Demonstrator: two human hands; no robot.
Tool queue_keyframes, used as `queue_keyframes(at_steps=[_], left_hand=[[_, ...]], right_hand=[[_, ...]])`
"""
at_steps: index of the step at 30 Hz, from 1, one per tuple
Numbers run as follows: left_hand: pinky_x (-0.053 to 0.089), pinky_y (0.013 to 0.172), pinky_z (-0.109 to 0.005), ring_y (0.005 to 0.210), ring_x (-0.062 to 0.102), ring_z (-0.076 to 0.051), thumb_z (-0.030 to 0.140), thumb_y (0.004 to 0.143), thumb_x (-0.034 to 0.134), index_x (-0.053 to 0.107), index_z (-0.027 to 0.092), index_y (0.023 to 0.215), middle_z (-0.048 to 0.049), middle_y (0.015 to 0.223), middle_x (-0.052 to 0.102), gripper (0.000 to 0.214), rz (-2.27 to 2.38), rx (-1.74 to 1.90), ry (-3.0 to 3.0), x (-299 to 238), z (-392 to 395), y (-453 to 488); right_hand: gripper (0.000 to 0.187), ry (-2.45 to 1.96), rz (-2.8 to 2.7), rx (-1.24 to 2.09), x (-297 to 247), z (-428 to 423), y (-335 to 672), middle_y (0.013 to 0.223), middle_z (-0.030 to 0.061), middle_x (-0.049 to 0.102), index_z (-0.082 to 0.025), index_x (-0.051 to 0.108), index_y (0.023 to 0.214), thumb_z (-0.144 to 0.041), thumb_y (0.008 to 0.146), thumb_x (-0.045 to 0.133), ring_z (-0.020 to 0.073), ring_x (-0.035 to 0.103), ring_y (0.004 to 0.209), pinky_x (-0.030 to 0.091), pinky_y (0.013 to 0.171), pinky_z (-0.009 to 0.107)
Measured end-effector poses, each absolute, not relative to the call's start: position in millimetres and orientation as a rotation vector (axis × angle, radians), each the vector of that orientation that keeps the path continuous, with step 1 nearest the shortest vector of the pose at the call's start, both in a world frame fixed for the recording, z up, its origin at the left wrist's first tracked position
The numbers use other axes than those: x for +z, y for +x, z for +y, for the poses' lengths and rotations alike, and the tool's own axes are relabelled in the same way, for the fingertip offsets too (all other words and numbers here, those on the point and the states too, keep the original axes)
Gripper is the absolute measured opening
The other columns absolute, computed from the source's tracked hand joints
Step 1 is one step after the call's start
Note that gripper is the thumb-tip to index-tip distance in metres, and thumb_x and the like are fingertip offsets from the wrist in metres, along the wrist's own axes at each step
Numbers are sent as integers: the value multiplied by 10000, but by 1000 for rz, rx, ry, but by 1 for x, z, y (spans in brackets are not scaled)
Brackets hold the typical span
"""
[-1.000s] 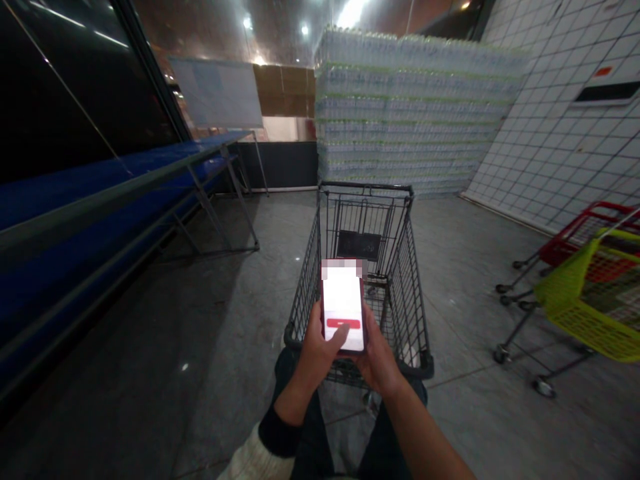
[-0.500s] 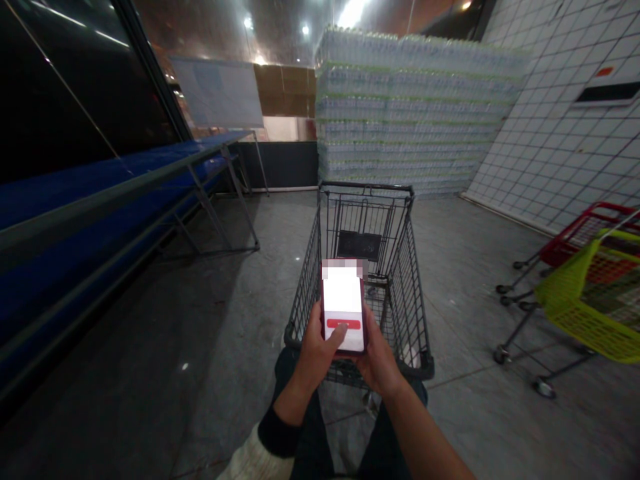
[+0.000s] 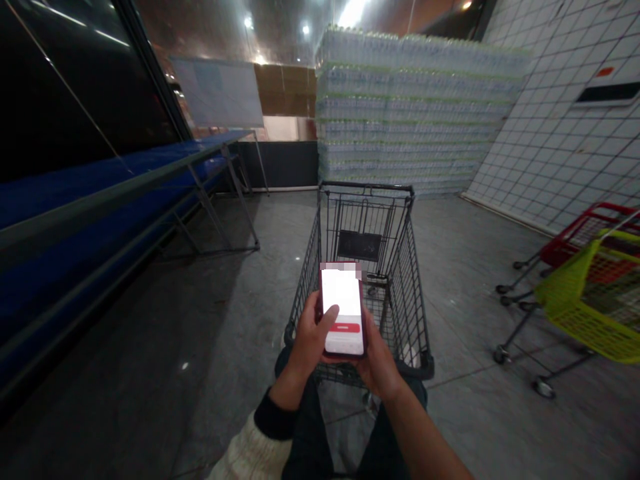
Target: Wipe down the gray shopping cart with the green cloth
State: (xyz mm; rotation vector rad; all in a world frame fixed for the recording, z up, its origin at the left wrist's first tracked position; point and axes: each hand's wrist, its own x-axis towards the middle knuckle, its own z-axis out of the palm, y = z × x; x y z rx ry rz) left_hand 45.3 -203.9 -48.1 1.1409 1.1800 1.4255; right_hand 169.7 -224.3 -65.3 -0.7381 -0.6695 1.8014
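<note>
A smartphone (image 3: pixel 345 343) with a dark red edge is held upright between my two hands, its screen bright white with a red button low down. My left hand (image 3: pixel 306 337) grips its left side, and the left thumb lies over the screen just above the red button. Along the right edge, my right hand (image 3: pixel 379 357) is wrapped round the phone; its fingers behind are mostly hidden. Directly beyond and beneath the phone stands a dark wire shopping cart (image 3: pixel 411 280), its near end close to my legs.
A tall stack of shrink-wrapped bottles (image 3: pixel 410 113) stands at the back. Along the left runs a long metal-framed table (image 3: pixel 150 163) with blue surfaces. At right are a yellow cart (image 3: pixel 575 293) and a red cart (image 3: pixel 570 233), near a white tiled wall (image 3: pixel 545 133).
My left thumb has moved up from the red button to the white area above it. The phone has shifted slightly left and down. The carts have not moved.
</note>
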Motion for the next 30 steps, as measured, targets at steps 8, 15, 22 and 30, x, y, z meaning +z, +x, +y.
queue_keyframes(at_steps=[8, 15, 22, 30], left_hand=[[492, 680, -253, 795, 635, -178, 459, 785, 641, 595, 150, 1060, -50, 917, 682, 416, 1175, 1441, 1078, -39, -188, 44], [477, 619, -238, 713, 621, -160, 475, 774, 635, 610, 148, 980, -36, 833, 675, 387, 1170, 1454, 1054, -43, -185, 43], [437, 553, -214, 641, 585, -136, 532, 744, 656, 641, 138, 967, -20, 751, 649, 453, 1253, 1490, 1048, -48, -176, 47], [473, 618, -243, 716, 623, -169, 484, 800, 609, 637, 153, 1043, -38, 816, 675, 411, 1240, 1448, 1087, -52, -179, 47]], right_hand=[[590, -774, -701, 1798, -69, -225, 171, 1236, 54, 646, -336, 490, 1334, -618, 823, 578, 259, 637, 1056, 583, 767, 450], [603, -766, -713, 1784, -67, -227, 171, 1243, 62, 641, -329, 462, 1364, -596, 835, 576, 263, 631, 1059, 582, 769, 454], [617, -782, -732, 1790, -76, -224, 172, 1250, 53, 638, -330, 473, 1342, -650, 822, 556, 261, 633, 1058, 585, 756, 440], [602, -766, -719, 1789, -76, -223, 174, 1247, 51, 641, -329, 448, 1364, -623, 847, 542, 251, 647, 1030, 581, 773, 441]])
